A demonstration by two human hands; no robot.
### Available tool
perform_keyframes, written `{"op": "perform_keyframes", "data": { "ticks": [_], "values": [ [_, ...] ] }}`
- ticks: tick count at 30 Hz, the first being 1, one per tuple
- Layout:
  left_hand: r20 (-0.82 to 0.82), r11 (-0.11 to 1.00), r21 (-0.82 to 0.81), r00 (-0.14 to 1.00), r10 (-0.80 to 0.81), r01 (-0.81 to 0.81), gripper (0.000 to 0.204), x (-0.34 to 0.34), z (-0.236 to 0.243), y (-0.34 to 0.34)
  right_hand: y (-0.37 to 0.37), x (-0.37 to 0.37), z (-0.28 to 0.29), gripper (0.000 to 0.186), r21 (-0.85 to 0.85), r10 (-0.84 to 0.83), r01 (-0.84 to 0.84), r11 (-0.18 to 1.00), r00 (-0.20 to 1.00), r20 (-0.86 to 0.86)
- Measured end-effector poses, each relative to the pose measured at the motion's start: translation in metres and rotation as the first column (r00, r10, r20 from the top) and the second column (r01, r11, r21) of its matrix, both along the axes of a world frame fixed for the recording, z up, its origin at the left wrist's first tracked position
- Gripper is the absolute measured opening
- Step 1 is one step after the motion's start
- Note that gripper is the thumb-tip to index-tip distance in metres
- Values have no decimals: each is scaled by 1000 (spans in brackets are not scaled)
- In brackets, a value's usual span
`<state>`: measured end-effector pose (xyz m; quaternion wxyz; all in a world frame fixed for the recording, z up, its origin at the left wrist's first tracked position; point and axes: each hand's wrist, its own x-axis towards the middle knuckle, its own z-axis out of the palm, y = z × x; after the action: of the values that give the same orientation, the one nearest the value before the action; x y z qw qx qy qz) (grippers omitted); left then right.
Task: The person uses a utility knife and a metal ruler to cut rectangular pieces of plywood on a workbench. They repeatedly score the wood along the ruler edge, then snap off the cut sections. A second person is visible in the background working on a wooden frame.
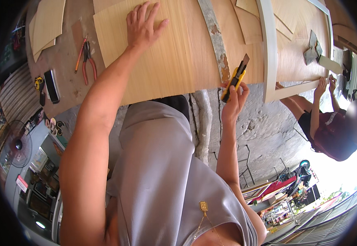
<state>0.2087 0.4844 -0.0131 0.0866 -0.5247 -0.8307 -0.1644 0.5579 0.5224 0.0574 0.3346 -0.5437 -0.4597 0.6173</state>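
We stand at a table (pixel 68 93) whose bare left part is grey-brown and stained. On it, in front of our body, lies a broad wood sheet (pixel 162 61), pale honey in colour, with fine straight grain, a smooth face and a clean-looking left edge; its near edge runs just beyond our waist. To the right, a co-worker (pixel 336 133) in a dark red top has both hands by the near rail of a pale frame (pixel 271 53), which stretches along that side. Thinner wood offcuts (pixel 47 24) lie at the table's far left corner. A long metal strip (pixel 214 37), grey with rusty brown patches, lies to the right of our left hand (pixel 140 33). That hand rests palm down on the sheet, fingers spread, its grip loose and holding nothing. Our right hand (pixel 235 102), near the sheet's near edge, has its grip closed around a utility knife (pixel 236 78). The knife has a yellow and black body, and its slanted, brownish blade extends, pointing away from us; we cannot tell whether it touches wood. Left of the sheet lie red-handled pliers (pixel 89 61), a dark-screened phone (pixel 51 87) and a slim orange-red pencil (pixel 80 55).
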Motion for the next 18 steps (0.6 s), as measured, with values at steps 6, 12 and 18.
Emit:
{"op": "perform_keyframes", "data": {
  "ticks": [6,12,18],
  "values": [
    [55,999,33,998,0,-2,60,1,3,0,52,-96,21,24,-165,236,-241,956,970,-50],
    [128,999,-31,992,23,-20,60,4,12,2,96,-167,9,18,-13,362,-362,932,931,53],
    [190,999,-25,981,34,-29,60,5,13,1,112,-210,-9,26,78,494,-547,834,802,336]
  ]
}}
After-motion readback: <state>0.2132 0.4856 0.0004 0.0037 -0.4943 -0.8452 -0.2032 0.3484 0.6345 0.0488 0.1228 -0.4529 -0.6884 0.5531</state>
